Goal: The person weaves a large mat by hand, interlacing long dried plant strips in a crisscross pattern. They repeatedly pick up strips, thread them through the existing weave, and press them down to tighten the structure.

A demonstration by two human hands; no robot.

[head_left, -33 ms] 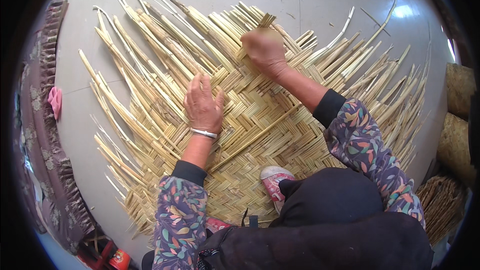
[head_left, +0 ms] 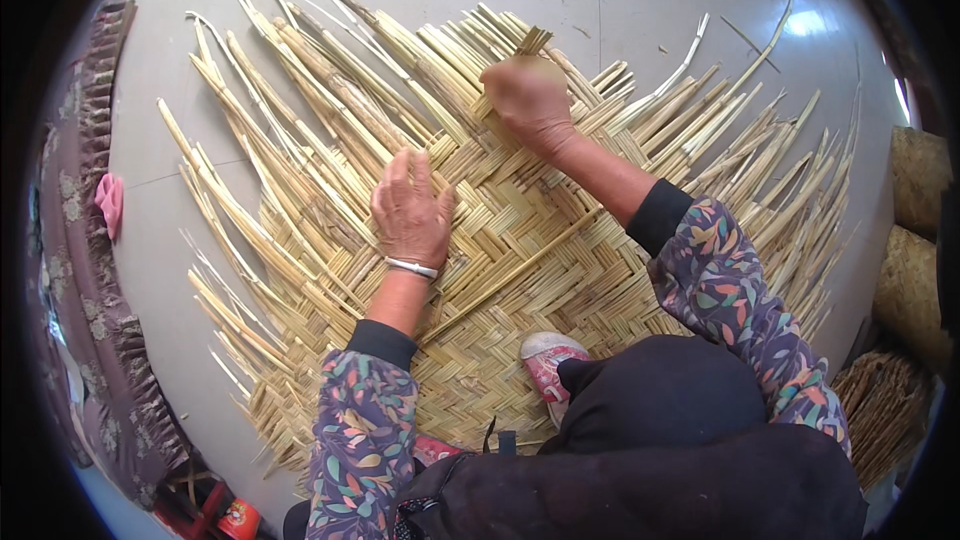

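From my end of the feed I have the split-stalk mat (head_left: 545, 225) spread on the grey tiled floor (head_left: 690, 30), its zigzag weave filling the middle of my view and its loose ends fanning out to the left, top and right. I see the left hand (head_left: 412, 215) palm down on the stalks just left of the tight weave, fingers extended and thumb set apart, pinching nothing that I can make out; a pale bracelet (head_left: 410, 267) circles its wrist. Higher up and to the right, the right hand (head_left: 527, 100) is curled into a fist around a flat bundle of strips (head_left: 535, 41), whose top end sticks out above the knuckles; the fist is blurred for me, so I cannot tell how each finger sits. A long thin stalk (head_left: 515, 275) lies slantwise across the weave between the two forearms. A pink-and-white shoe (head_left: 553, 365) stands on the mat nearer the body. Off to my right I get two rolled mats (head_left: 918, 180) beside a bundle of brown stalks (head_left: 880, 402), and at far left a pink cloth (head_left: 109, 204) against ruffled fabric (head_left: 95, 270)
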